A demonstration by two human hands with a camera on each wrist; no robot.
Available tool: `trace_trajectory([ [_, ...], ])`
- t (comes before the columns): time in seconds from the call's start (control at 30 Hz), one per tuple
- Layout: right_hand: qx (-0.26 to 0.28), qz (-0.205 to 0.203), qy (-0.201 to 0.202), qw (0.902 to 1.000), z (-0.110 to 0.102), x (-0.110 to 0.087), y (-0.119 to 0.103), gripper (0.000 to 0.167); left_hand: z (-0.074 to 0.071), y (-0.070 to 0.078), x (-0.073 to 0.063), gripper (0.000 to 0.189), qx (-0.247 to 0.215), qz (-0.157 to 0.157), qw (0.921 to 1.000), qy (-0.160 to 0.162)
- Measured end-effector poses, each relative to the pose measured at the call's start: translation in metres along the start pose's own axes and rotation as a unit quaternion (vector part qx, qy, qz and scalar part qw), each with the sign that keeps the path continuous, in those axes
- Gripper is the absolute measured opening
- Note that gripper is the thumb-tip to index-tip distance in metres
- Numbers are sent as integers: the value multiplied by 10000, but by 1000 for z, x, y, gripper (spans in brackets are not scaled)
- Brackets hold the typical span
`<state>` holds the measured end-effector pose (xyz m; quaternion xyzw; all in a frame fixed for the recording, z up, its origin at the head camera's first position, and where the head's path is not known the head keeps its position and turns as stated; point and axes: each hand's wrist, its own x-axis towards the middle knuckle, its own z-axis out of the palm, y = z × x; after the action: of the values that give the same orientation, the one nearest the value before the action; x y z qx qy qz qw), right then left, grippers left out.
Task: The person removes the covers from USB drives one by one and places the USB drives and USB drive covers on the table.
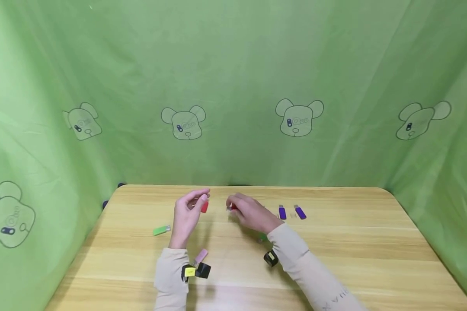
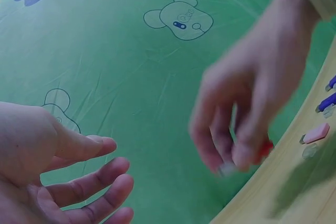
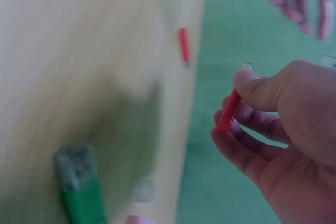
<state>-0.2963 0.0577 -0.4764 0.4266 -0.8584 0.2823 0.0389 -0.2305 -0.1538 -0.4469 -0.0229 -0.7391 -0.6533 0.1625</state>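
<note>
My right hand (image 1: 254, 214) pinches a red USB flash drive (image 3: 230, 113) between thumb and fingers; its metal plug pokes out past the thumb in the right wrist view. The hand is raised over the back of the table. To its left, my left hand (image 1: 187, 216) is held up with loosely bent fingers apart, and the left wrist view shows nothing between them. Another red USB flash drive (image 3: 184, 44) lies on the table near the back edge, just beside the left hand's thumb as the head view shows it.
Two purple USB drives (image 1: 282, 212) lie right of the right hand with a clear cap (image 1: 293, 215). A green drive (image 1: 161, 230) lies at the left, a pale purple one (image 1: 201, 255) by the left wrist. Another green drive (image 3: 86, 203) and a pink one (image 2: 316, 133) lie near the right arm.
</note>
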Motion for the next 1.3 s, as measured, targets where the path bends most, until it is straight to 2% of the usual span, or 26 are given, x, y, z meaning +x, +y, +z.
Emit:
trace_trajectory([
  [0.23, 343, 364, 524, 9974, -26, -24, -17, 16, 4, -2, 0, 24, -33, -45, 10000, -78],
  [0.33, 421, 572, 756, 9946, -33, -34, -22, 15, 8, -1, 0, 22, -28, -64, 9998, -199],
  [0.53, 381, 718, 1349, 9875, -42, -49, -30, 16, 17, -2, -2, 22, -47, -32, 9986, -526],
  [0.77, 274, 788, 1499, 9852, -43, -63, -30, 23, 27, -1, -6, 21, -3, -96, 9962, -867],
  [0.97, 235, 648, 1673, 9835, -42, -64, -34, 23, 39, 2, -9, 19, -24, -327, 9915, -1258],
  [1.2, 44, 289, 1850, 9823, -41, -62, -39, 22, 53, 4, -14, 22, -382, -295, 9824, -1805],
  [1.3, -61, 210, 1896, 9816, -42, -61, -42, 21, 58, 4, -15, 21, -487, -291, 9801, -1900],
])
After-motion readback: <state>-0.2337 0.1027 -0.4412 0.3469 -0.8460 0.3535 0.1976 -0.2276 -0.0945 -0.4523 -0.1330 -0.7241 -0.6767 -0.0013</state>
